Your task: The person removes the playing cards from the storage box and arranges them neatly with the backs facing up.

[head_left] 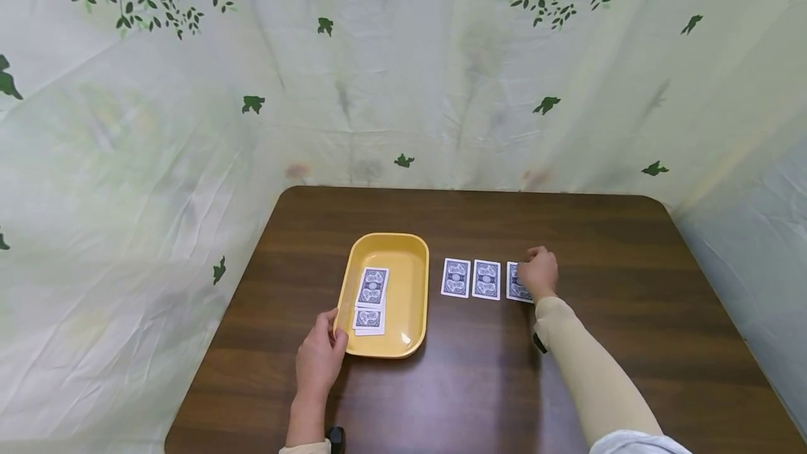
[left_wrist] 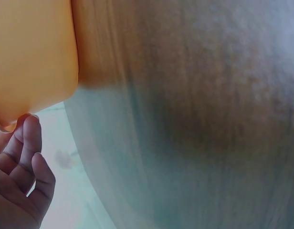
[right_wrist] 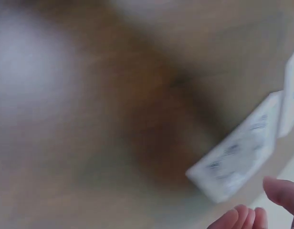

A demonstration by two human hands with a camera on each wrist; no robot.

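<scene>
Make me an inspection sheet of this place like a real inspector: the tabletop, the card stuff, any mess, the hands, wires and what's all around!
Surface: brown wood-grain table with rounded far corners.
Job's things: yellow, rounded-rectangular, shiny tray holding overlapping rectangular blue-and-white patterned cards; three similar cards in a row on the table, right of it.
Clutter: nothing seen.
Grippers: left hand holds the tray's near-left edge; right hand partly covers the rightmost card, contact unclear.
Cables: nothing seen.
Surroundings: pale, creased hanging sheet with green leaf prints.
</scene>
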